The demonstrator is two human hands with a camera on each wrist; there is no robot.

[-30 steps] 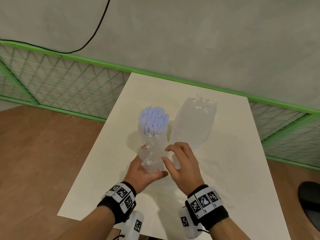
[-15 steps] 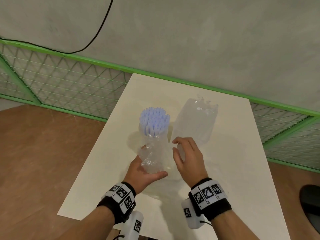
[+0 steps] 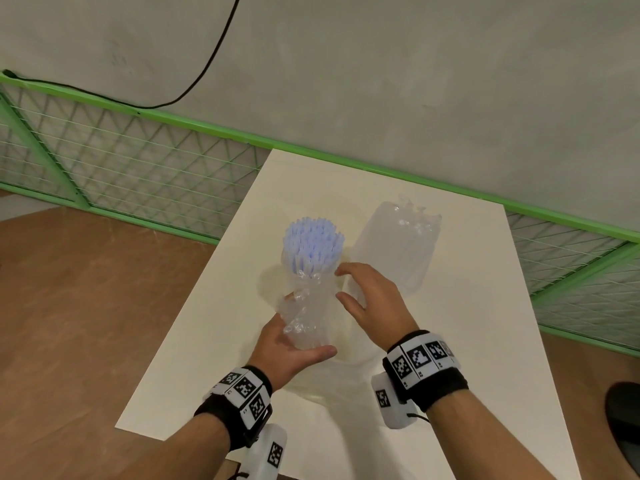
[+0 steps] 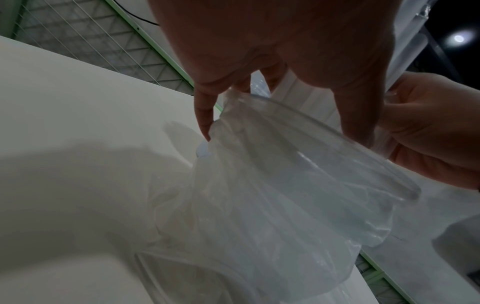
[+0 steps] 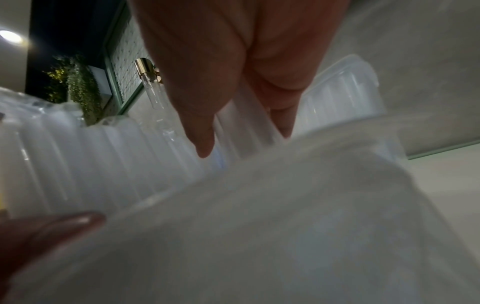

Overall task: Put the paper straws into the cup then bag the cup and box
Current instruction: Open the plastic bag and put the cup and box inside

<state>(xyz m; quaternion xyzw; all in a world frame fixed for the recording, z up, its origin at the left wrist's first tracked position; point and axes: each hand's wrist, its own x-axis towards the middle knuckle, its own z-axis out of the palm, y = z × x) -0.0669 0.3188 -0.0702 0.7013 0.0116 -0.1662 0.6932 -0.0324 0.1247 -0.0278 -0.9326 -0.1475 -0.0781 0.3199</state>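
A bundle of pale blue paper straws stands upright on the white table. Its lower part sits in crinkled clear plastic. My left hand grips that lower part from the near side, thumb in front. In the left wrist view the left hand closes on clear film with a curved clear rim. My right hand hovers open just right of the bundle, fingers spread towards it. A clear ribbed plastic container stands behind it, close in the right wrist view.
A green wire-mesh fence runs along the table's far and left sides below a grey wall. The floor is brown. A dark object sits at the right edge. The table's left edge lies close to my left hand.
My right hand has lifted off the lower plastic, moved up and forward beside the bundle, and spread its fingers. The left hand and the straws have stayed put.
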